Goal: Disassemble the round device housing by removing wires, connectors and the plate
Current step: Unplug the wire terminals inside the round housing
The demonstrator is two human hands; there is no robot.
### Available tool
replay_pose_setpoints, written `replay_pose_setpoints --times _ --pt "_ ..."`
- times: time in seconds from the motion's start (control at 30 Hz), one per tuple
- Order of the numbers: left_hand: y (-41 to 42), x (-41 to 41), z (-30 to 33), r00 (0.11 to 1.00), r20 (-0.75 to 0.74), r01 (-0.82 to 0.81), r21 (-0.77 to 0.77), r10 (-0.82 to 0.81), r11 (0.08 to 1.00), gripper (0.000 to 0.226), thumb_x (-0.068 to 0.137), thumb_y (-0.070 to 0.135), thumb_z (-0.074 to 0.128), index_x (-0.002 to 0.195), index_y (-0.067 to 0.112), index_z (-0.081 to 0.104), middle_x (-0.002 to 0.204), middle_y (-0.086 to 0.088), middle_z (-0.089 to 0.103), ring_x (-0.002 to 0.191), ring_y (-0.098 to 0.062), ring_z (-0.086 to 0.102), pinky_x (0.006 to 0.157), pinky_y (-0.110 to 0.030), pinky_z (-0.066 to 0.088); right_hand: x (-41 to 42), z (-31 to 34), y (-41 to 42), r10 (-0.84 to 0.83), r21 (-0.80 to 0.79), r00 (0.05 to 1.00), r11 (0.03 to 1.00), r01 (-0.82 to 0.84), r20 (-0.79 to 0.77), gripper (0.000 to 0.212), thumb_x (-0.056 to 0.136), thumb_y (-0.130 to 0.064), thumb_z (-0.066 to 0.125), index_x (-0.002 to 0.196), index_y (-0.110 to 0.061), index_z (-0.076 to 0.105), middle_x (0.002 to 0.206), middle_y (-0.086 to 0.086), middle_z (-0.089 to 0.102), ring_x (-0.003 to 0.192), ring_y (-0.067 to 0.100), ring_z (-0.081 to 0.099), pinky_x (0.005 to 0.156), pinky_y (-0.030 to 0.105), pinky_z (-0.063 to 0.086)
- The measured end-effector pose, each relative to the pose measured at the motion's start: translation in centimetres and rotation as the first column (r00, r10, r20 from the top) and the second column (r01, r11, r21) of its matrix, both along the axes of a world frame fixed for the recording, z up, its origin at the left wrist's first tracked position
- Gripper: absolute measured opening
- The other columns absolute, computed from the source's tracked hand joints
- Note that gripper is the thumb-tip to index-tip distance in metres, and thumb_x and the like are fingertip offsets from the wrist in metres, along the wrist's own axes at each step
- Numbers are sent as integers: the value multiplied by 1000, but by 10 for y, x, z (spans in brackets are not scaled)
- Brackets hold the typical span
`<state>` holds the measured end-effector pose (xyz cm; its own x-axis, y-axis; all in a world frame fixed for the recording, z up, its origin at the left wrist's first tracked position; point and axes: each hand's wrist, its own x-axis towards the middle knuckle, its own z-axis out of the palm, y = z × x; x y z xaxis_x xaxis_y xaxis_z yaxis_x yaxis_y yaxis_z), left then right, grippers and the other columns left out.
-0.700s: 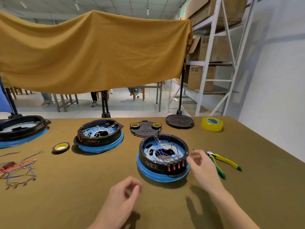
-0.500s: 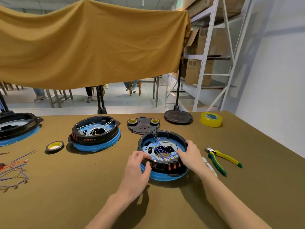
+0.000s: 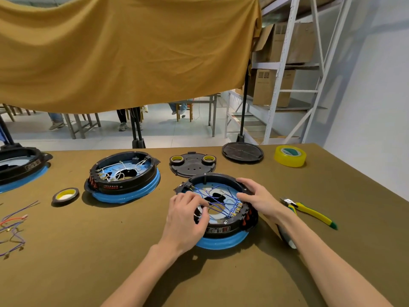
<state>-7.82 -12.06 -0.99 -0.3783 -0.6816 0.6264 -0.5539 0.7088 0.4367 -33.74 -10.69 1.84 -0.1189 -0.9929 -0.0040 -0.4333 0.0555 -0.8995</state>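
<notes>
Here, the round device housing sits at lower centre of the frame on the olive table. The left hand arches over its left rim, fingers curled down among the blue wires; whether they pinch 1 cannot be told. The right hand grips the right rim, thumb inside, beside the yellow pliers.
</notes>
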Motion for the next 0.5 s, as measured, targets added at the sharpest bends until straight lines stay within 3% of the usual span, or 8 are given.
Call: replay_pose_setpoints --times 0.07,0.13,0.23,0.3,0.37,0.5 --pt "-3 -1 3 1000 -17 -4 49 5 999 28 93 39 50 111 25 67 113 12 58 112 -2 48 101 -22 39 -6 4 -5 63 52 993 996 -69 98 57 98 -15 65 149 -26 44 148 -2 50 125 14 56 97 34 54" --pt "-3 -1 6 999 31 11 114 -14 993 39 94 38 51 129 26 62 134 12 54 128 -1 42 110 -22 35 -5 7 -11 80 76 987 993 -91 138 57 97 -11 63 149 -26 44 149 -2 48 121 11 57 88 27 54" --pt "3 -5 5 989 145 -4 160 -19 987 50 99 33 53 148 28 50 154 11 45 142 -5 36 117 -23 24 12 1 -13 -147 21 988 989 148 -46 51 100 -17 60 148 -18 43 147 4 50 118 13 55 90 26 48" --pt "13 -6 3 991 131 -55 183 31 982 51 99 31 56 150 26 49 156 9 44 143 -7 37 116 -23 23 26 -12 -5 -326 -62 929 945 320 -178 44 102 -28 55 143 -15 47 134 4 58 108 12 58 80 22 47" --pt "25 -9 0 991 116 -92 161 73 983 50 97 31 58 147 24 52 152 8 48 139 -8 42 114 -23 26 30 -23 4 -350 -114 919 936 334 -181 38 103 -32 51 138 -17 52 122 -1 62 96 7 60 70 18 45" --pt "39 -12 3 984 127 -136 112 121 984 45 92 41 62 134 25 57 132 7 51 124 -13 47 103 -27 38 18 -9 4 -179 -80 968 983 167 -179 39 103 -29 54 139 -15 58 132 3 63 118 17 59 101 37 50"
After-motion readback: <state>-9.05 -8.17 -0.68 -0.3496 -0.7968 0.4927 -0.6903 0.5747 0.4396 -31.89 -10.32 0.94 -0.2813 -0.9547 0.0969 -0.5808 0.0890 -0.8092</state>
